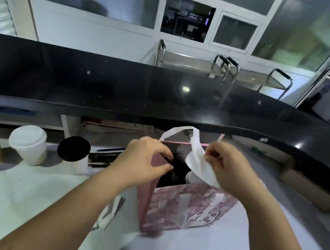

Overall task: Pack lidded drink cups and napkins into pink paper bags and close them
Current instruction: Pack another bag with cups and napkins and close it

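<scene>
Pink patterned paper bag is standing open between the hands, the left hand pinching its rim, seemingly to hold the mouth wide. The right hand is pinching a white paper napkin over that opening, likely for dropping in.

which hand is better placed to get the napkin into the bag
Right. The right hand pinches the napkin just above the open mouth of the pink bag; the left hand is busy gripping the bag's rim.
</scene>
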Tool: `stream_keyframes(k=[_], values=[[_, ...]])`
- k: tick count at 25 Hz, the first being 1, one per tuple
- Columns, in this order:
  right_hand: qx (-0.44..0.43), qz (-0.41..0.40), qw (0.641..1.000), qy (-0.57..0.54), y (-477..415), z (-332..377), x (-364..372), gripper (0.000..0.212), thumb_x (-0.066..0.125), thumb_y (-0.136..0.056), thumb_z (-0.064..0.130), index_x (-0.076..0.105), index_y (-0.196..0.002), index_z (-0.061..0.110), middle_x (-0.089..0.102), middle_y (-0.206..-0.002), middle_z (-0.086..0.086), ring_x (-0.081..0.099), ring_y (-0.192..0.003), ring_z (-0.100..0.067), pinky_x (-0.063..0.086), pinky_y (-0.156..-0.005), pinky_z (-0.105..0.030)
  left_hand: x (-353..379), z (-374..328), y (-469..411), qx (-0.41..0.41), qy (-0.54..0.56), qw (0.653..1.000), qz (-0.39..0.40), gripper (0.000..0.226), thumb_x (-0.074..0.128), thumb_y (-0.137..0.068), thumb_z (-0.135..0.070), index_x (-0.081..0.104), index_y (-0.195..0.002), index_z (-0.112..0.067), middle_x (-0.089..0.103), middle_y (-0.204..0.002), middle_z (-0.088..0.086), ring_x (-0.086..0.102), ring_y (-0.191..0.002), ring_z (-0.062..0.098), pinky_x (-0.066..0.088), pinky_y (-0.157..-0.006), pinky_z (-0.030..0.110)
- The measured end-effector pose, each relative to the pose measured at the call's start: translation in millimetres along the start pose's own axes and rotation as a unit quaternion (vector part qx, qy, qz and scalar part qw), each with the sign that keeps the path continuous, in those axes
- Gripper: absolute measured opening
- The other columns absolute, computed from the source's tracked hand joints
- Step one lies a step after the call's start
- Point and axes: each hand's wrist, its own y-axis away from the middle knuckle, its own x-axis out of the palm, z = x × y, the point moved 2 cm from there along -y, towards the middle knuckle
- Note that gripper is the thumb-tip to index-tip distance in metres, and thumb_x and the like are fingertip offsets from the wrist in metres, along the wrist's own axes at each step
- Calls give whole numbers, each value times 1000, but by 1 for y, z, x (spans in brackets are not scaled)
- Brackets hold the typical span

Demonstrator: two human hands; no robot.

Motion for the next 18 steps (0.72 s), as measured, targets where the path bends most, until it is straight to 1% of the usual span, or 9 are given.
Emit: stream_keyframes(k=[2, 4, 7, 10, 12, 14, 16, 17, 18], values=[[2, 69, 998, 8, -1, -19, 7, 18, 57, -89, 8, 57, -79, 23, 56, -80, 15, 51, -78, -4, 41, -66, -20, 15, -3, 1, -16, -44, 999, 26, 43, 75, -75, -46, 66, -115, -34, 62, -119, -16, 47, -118, 9, 38, -102, 37], [-16, 108, 993, 36, -10, -27, 19, 15, 56, -89, 10, 60, -81, 22, 61, -85, 10, 54, -79, -13, 46, -70, -29, 21, -1, 2, -39, -70, 996, 45, 64, 73, -73, -53, 53, -132, -36, 48, -139, -13, 32, -133, 10, 28, -108, 36], [-72, 82, 987, 114, -32, -29, 34, 14, 56, -88, 9, 59, -85, 23, 63, -94, 0, 56, -86, -23, 48, -72, -37, 26, 0, 4, -67, -63, 992, 83, 86, 73, -70, -57, 32, -145, -42, 23, -156, -12, 9, -142, 6, 17, -115, 42], [-87, 65, 979, 175, -47, -30, 47, 13, 54, -89, 11, 65, -91, 17, 64, -100, -4, 58, -94, -26, 49, -75, -37, 31, -1, 8, -74, -52, 991, 97, 92, 75, -69, -56, 25, -145, -47, 13, -159, -12, 0, -144, 5, 12, -116, 41], [-61, 7, 992, 110, -45, -31, 46, 15, 54, -92, 16, 69, -95, 16, 67, -97, -5, 60, -88, -27, 49, -71, -37, 32, -1, 10, -71, -27, 993, 91, 93, 78, -67, -53, 26, -144, -49, 13, -158, -14, 0, -144, 4, 12, -115, 37], [-46, -62, 997, 3, -36, -37, 37, 15, 57, -92, 21, 71, -98, 19, 70, -87, 0, 62, -80, -19, 48, -67, -32, 31, -1, 11, -66, -6, 995, 70, 90, 80, -67, -49, 31, -142, -49, 18, -156, -15, 4, -143, 2, 13, -115, 35], [-45, -104, 989, -98, -24, -51, 26, 12, 62, -90, 20, 71, -95, 25, 67, -76, 15, 60, -74, 0, 45, -66, -17, 29, 0, 11, -62, 11, 998, 22, 76, 80, -71, -39, 43, -137, -46, 33, -149, -15, 19, -140, 4, 21, -115, 35], [-45, -121, 983, -134, -17, -61, 20, 13, 64, -89, 18, 72, -94, 27, 65, -75, 21, 60, -74, 5, 43, -67, -10, 29, -1, 12, -61, 27, 998, -15, 66, 80, -73, -34, 50, -131, -43, 41, -141, -15, 30, -135, 3, 29, -113, 35], [-38, -133, 976, -165, -10, -73, 15, 16, 66, -88, 16, 72, -93, 30, 65, -76, 23, 61, -75, 6, 43, -68, -7, 29, -1, 13, -61, 48, 995, -61, 54, 80, -74, -29, 58, -122, -40, 48, -130, -16, 41, -126, 2, 37, -108, 34]])
